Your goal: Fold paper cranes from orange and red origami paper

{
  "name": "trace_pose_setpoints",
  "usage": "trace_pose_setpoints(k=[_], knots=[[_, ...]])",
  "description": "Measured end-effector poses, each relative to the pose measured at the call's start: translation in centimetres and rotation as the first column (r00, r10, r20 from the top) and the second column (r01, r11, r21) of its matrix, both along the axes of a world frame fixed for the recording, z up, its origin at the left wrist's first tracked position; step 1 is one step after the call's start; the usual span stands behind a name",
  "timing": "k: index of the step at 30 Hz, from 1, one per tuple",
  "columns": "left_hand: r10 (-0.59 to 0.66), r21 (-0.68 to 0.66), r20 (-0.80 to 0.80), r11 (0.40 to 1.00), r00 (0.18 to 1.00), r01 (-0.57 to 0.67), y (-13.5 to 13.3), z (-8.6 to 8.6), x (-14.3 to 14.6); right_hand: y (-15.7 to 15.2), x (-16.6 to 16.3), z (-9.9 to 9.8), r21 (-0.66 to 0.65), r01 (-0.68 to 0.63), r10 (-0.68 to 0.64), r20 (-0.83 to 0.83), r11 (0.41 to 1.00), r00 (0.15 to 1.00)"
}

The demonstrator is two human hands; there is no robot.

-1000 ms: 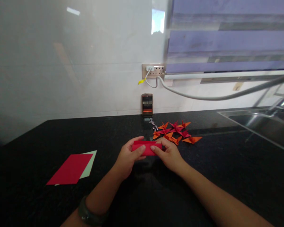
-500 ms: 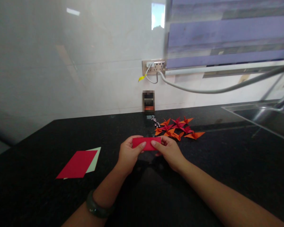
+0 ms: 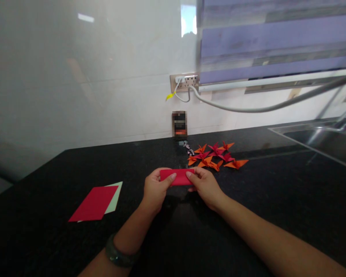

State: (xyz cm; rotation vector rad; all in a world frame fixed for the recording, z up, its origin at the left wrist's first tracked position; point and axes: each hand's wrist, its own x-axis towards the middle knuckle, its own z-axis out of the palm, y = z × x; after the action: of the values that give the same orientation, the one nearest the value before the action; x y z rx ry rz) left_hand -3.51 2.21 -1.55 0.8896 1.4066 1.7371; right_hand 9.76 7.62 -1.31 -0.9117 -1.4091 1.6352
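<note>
At mid counter (image 3: 248, 215), the left hand (image 3: 155, 188) and right hand (image 3: 204, 186) each pinch an end of a folded red paper (image 3: 177, 177). It looks light, thin and crease-prone, so it is best gripped at the ends. Stars (image 3: 216, 156) lie beyond.

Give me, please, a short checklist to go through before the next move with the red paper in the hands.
1. Grip: left hand and right hand each pinch one end of the folded red paper: ok.
2. Edges of the fold lined up: cannot tell, too blurred.
3. Paper resting on the black counter or lifted: cannot tell.
4. Spare red sheet lies flat at the left, over a pale green sheet: ok.
5. Folded paper shapes lie apart from the hands, behind the right one: ok.
</note>
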Motion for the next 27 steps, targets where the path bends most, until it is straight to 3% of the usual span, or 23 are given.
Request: trace_pose_setpoints(k=[27], knots=[[0.082,-0.020,0.019,0.996,0.996,-0.081,-0.10,0.39,0.55,-0.29,0.05,0.34,-0.017,-0.021,0.020,-0.022,1.000,1.000]])
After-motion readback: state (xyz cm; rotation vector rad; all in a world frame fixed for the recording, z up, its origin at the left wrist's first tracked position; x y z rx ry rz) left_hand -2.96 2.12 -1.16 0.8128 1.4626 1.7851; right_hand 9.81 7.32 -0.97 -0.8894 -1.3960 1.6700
